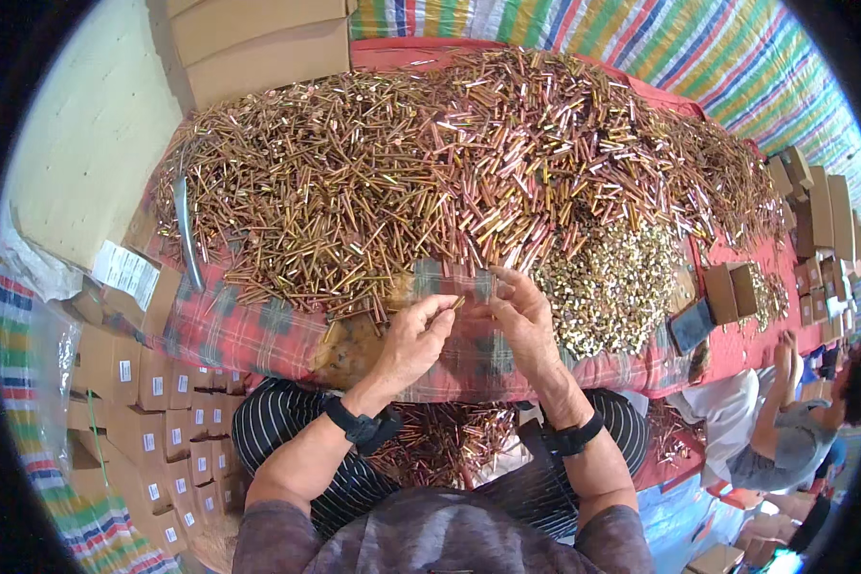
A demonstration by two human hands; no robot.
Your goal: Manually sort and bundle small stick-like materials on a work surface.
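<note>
A huge heap of long brass-coloured screws (pixel 430 163) covers the red plaid cloth (pixel 249 335) in front of me. My left hand (pixel 413 340) pinches one screw (pixel 456 303) between thumb and fingertips at the heap's near edge. Just to its right, my right hand (pixel 521 316) grips a small bundle of screws (pixel 493 256) that fans upward from its fingers. The two hands almost touch. More screws lie in my lap (pixel 440 445), between my striped trouser legs. Both wrists wear black bands.
A pile of small pale fasteners (pixel 617 287) lies right of my hands, with open cardboard boxes (pixel 727 292) beyond. Stacked small labelled cartons (pixel 153 421) stand at my left. Large cartons (pixel 258 43) sit at the far edge. Another person (pixel 784 421) sits at the lower right.
</note>
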